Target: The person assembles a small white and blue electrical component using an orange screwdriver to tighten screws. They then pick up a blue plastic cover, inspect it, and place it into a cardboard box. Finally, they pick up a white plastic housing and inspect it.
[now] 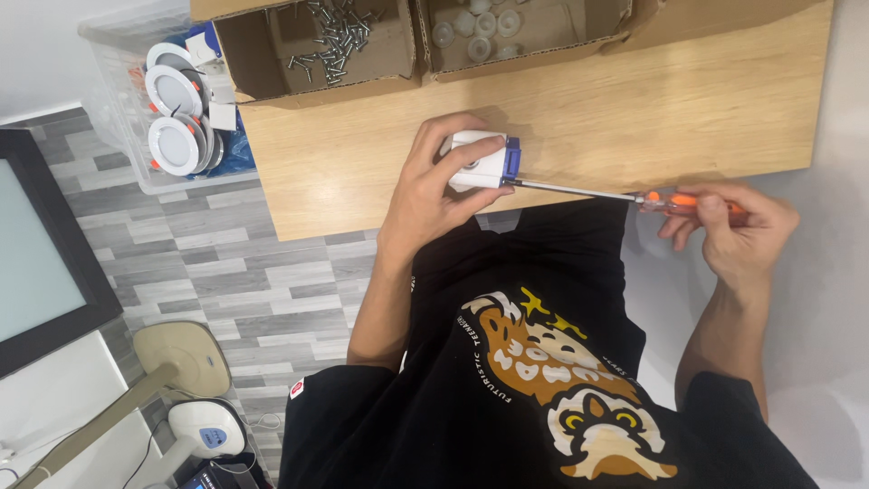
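— What have you got hold of?

— My left hand [433,186] is clamped round a small white box [477,161] with a blue end, pressed to the table [634,109] near its front edge. My right hand [738,226] is closed on the orange handle of a screwdriver [625,195]; the thin shaft runs across to the blue end, and the tip meets it low down.

— How does the box handle?

— I'd judge it light, hard plastic, smooth enough to slip, so I pin it from above with fingers over the top and thumb underneath. The blue part looks like the weaker bit — I keep my grip on the white shell. The driver is stiff and slender; the handle is the only sensible place to hold it.

— And the packages around you?

— Beyond my left hand, at the far edge, an open brown carton [272,72] with loose screws [339,41] in it. Next to that, further from me, a second carton [534,50] holding pale round caps [475,27]. Off to the left, below table level, a clear bin [118,118] of round white lamps [174,145] with a few small white tags among them. Any print on them is too small to tell.
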